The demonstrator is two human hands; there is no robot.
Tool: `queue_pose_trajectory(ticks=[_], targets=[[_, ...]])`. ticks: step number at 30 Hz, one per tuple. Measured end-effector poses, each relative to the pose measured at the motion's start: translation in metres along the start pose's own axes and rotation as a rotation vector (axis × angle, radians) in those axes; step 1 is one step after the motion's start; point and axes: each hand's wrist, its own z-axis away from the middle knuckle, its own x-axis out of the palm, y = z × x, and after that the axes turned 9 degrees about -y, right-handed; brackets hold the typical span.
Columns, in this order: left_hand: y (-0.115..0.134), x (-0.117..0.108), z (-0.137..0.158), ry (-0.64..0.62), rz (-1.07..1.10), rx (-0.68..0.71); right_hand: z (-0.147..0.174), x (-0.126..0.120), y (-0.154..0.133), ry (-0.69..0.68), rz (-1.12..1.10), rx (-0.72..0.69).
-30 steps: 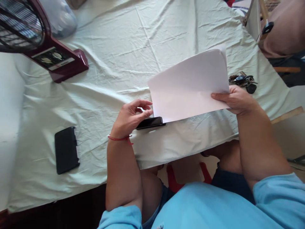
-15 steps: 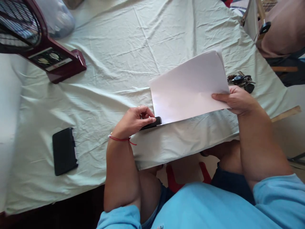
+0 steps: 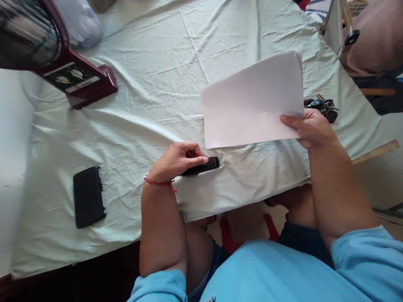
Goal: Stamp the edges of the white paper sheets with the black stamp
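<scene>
Paper sheets (image 3: 248, 107), white and rectangular, just moving clear of long black stapler (image 3: 210, 164); your right hand (image 3: 315, 128) is pinching sheets, left hand (image 3: 176, 160) gripping stapler, contact seemingly ending.

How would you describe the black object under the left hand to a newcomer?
On the pale green fabric tablecloth, find the edge nearest the person. There the left hand holds a slim, elongated, black stapler-like device. Its narrow body sets it apart from the wide, flat, black, rectangular case further left.
</scene>
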Motion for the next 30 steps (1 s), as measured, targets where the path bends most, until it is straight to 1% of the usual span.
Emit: queue_pose_trajectory(ticks=[2,3,4,6,8,9,10,11,12,14,17,20,23,25,28,30], targets=[[-0.001,0.000,-0.001,0.003,-0.042,-0.016,-0.004,0.007,0.001,0.025,-0.056,-0.037],[-0.003,0.001,-0.003,0.045,-0.058,-0.003,-0.006,0.010,0.001,0.024,-0.080,-0.047],[-0.006,0.001,-0.006,0.119,-0.062,0.025,-0.007,0.013,0.001,0.017,-0.103,-0.053],[-0.014,0.003,-0.014,0.340,-0.005,0.100,-0.007,0.018,0.000,-0.011,-0.149,-0.057],[-0.025,0.003,-0.024,0.593,0.138,0.171,-0.006,0.024,-0.001,-0.038,-0.190,-0.054],[-0.031,0.003,-0.030,0.697,0.235,0.198,-0.006,0.027,-0.002,-0.047,-0.207,-0.052],[-0.036,0.003,-0.036,0.766,0.336,0.218,-0.005,0.031,-0.002,-0.055,-0.219,-0.050],[-0.041,0.003,-0.041,0.799,0.431,0.234,-0.004,0.035,-0.002,-0.063,-0.228,-0.046],[-0.045,0.002,-0.046,0.800,0.509,0.246,-0.004,0.040,-0.001,-0.072,-0.233,-0.042],[-0.051,0.002,-0.052,0.766,0.597,0.274,-0.006,0.052,0.002,-0.098,-0.235,-0.040],[-0.054,0.002,-0.053,0.719,0.615,0.292,-0.012,0.070,0.010,-0.119,-0.222,-0.086],[-0.053,0.004,-0.049,0.706,0.590,0.269,-0.018,0.081,0.018,-0.061,-0.117,-0.186],[-0.049,0.006,-0.045,0.701,0.572,0.246,-0.022,0.081,0.023,-0.018,0.075,-0.227],[-0.045,0.007,-0.043,0.694,0.591,0.229,-0.024,0.077,0.025,0.002,0.146,-0.227],[-0.039,0.007,-0.041,0.679,0.614,0.203,-0.028,0.071,0.028,0.038,0.152,-0.206],[-0.037,0.007,-0.040,0.692,0.601,0.185,-0.032,0.069,0.031,0.051,0.133,-0.207]])
